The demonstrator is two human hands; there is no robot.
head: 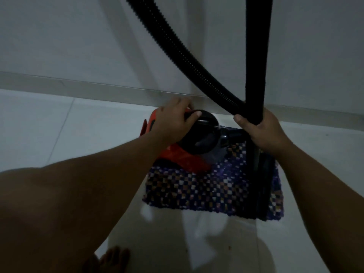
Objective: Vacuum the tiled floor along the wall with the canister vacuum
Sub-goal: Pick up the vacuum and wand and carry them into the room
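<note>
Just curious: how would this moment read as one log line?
left hand: on canister vacuum | right hand: grips hose | vacuum on mat

Dim, bluish, soft picture with wide-angle bending at edges

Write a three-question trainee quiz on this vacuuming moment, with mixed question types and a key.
1. True or false: the right hand grips the black wand.
2. The canister vacuum sits partly on: A) a checkered mat, B) a wooden chair, C) a cardboard box.
3. Fill in: the left hand rests on top of the orange and black ____.

Key: 1 true; 2 A; 3 canister vacuum.
</note>
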